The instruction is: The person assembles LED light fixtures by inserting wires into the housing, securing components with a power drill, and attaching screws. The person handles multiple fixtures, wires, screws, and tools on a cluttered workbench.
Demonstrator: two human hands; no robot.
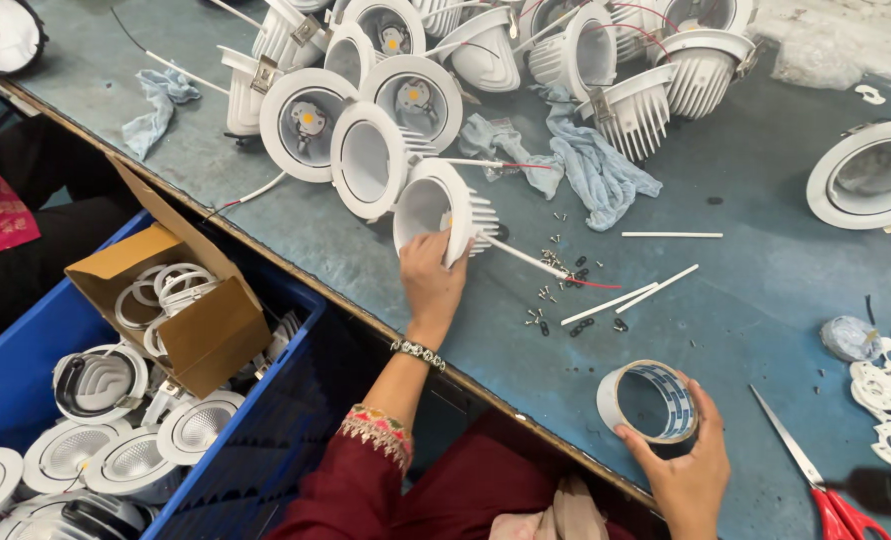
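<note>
- The worktable (766, 290) carries a crowded heap of white lamp housings (406, 100) along its far side; a careless pull could tangle their wires.
- The left hand (432, 280) closes its fingers on the rim of one lamp housing (436, 205) at the near side of the heap; it could slip.
- The right hand (688, 470) wraps around a tape roll (648, 402) at the table's near edge; it might drop off.
- Loose screws (556, 290) lie between the heap and the tape roll; they may scatter.

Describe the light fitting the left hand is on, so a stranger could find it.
On the grey table, follow the cluster of white round lights down to its nearest edge. The light fitting there lies tilted under the left hand, alone in being touched.
</note>
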